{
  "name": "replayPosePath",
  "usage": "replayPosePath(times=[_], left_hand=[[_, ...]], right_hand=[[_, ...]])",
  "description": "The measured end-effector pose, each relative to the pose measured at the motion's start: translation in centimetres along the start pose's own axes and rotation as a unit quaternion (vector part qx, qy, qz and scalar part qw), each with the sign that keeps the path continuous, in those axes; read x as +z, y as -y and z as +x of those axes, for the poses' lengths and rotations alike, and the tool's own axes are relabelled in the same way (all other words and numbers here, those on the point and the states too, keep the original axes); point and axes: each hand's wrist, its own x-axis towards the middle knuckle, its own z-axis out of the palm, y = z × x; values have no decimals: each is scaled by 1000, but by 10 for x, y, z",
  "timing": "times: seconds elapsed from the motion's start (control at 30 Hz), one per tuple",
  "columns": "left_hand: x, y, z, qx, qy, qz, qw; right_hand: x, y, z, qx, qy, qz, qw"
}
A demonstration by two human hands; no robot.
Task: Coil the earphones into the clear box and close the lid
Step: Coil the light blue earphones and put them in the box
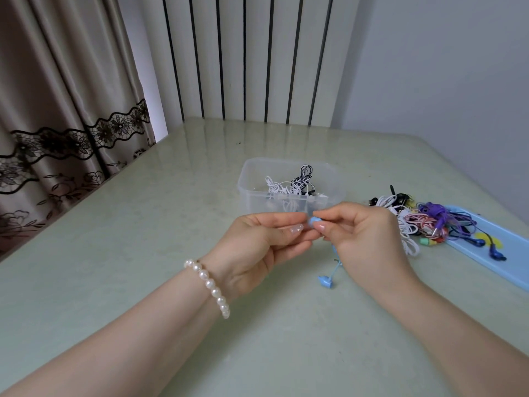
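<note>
A clear plastic box (pixel 252 179) stands open on the table, with white and black-and-white coiled earphones (pixel 297 181) inside. Just in front of it, my left hand (pixel 257 247) and my right hand (pixel 369 239) meet and pinch a light blue pair of earphones (pixel 314 222) between fingertips. Its cable hangs down behind my right hand, and one blue earbud (pixel 325 281) lies on the table below. The blue lid (pixel 512 253) lies flat at the right.
A heap of tangled earphones (pixel 415 219) in white, pink, purple and dark blue lies partly on the lid at the right. A curtain hangs at the left, a radiator behind the table's far edge. A pearl bracelet (pixel 209 285) circles my left wrist.
</note>
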Motion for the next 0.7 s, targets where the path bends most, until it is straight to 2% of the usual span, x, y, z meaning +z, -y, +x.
replayPosePath(times=[0.1, 0.33, 0.5, 0.7], left_hand=[[0, -2, 0, 2, 4, -11, 1000], [-3, -6, 1, 39, -18, 52, 998], [-3, -6, 0, 46, -19, 53, 997], [0, -6, -4, 44, 22, 54, 997]], right_hand=[[2, 1, -3, -33, -36, -47, 998], [-16, 5, 9, 19, 46, 98, 994], [-15, 5, 11, 35, 54, 119, 991], [-14, 2, 10, 23, 36, 96, 994]])
